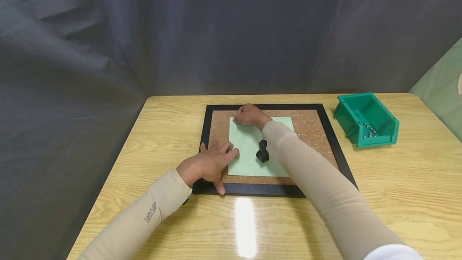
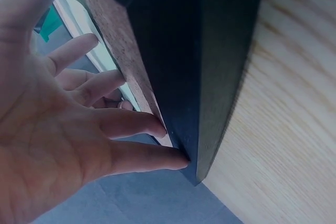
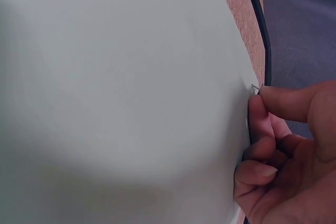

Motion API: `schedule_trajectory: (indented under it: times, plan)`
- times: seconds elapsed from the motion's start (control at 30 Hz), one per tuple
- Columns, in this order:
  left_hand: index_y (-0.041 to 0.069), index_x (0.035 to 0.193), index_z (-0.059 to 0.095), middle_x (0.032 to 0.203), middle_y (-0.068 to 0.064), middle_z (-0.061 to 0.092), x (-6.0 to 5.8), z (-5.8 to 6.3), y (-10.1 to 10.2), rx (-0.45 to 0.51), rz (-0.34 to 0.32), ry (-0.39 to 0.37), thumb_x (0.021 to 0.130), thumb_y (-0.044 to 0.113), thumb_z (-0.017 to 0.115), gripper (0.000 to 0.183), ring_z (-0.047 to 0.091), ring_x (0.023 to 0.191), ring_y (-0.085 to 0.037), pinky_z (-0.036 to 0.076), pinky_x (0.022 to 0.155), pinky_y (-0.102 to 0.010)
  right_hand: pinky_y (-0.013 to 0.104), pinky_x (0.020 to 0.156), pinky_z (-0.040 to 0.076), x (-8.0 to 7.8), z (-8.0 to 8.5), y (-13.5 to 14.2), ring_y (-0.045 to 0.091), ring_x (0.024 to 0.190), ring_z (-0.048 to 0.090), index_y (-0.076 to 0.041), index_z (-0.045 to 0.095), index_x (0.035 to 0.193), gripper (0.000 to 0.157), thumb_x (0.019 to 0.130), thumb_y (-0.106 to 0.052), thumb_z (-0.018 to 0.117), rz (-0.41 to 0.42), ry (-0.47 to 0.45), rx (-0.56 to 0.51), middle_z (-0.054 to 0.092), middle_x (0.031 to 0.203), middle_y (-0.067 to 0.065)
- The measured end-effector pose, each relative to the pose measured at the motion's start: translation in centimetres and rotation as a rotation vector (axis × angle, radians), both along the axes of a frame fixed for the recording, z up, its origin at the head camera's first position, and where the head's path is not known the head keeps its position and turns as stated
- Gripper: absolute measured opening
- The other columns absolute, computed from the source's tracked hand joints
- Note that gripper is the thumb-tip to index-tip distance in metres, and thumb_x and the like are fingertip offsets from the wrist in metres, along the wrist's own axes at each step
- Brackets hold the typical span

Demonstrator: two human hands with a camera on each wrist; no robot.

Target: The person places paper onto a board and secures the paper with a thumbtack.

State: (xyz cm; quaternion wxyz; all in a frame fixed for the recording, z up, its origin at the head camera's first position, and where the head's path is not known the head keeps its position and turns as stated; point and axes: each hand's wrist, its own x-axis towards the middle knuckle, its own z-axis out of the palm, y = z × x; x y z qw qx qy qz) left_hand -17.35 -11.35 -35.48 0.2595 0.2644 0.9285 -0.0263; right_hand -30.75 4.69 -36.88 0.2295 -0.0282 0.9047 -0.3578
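Observation:
A pale green sheet of paper (image 1: pixel 242 159) lies on a black-framed cork board (image 1: pixel 310 125). At the sheet's far left corner, my right hand (image 1: pixel 250 114) pinches a small silvery push pin (image 3: pixel 255 87) between thumb and index finger, its other fingers curled against the paper's edge. My left hand (image 1: pixel 213 163) is spread over the board's near left part. Its fingers reach across the cork and the sheet's left edge, while the thumb lies on the near side of the frame (image 2: pixel 173 66).
A green bin (image 1: pixel 348 123) right of the board holds several small shiny pins (image 1: pixel 369 131). A tiny whitish thing (image 1: pixel 298 135) shows by the sheet's right edge. Dark cloth (image 1: pixel 231 35) hangs behind the wooden table (image 1: pixel 426 179).

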Motion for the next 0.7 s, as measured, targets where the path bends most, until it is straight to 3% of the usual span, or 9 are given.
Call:
schedule_trajectory:
  times: [0.2,0.5,0.7]
  plan:
    - [0.031,0.145,0.03,0.163,0.001,0.013,0.11,-0.02,-0.35,0.016,0.01,-0.01,0.059,0.049,0.088,0.106,0.002,0.153,-0.047,0.019,0.113,-0.073,0.031,0.07,0.039,-0.08,-0.34,-0.07,0.019,0.08,0.047,-0.014,0.06,0.084,0.022,0.098,-0.031,0.062,0.009,0.017,0.031,0.057,0.097,0.003]
    - [0.032,0.144,0.034,0.165,0.003,0.014,0.3,-0.16,-0.93,0.071,0.019,-0.023,0.059,0.047,0.09,0.103,0.001,0.152,-0.049,0.016,0.114,-0.073,0.033,0.079,0.043,0.2,-0.67,-0.41,0.021,0.093,0.053,-0.013,0.063,0.095,0.019,0.097,-0.032,0.061,0.033,0.062,0.085,0.061,0.109,0.003]
    - [0.032,0.144,0.034,0.164,0.003,0.014,0.38,-0.24,-0.98,0.078,0.019,-0.024,0.059,0.047,0.089,0.103,0.001,0.153,-0.048,0.015,0.114,-0.074,0.036,0.081,0.044,0.45,-0.67,-0.64,0.022,0.093,0.054,-0.013,0.061,0.095,0.021,0.097,-0.033,0.06,0.045,0.072,0.121,0.06,0.107,0.004]
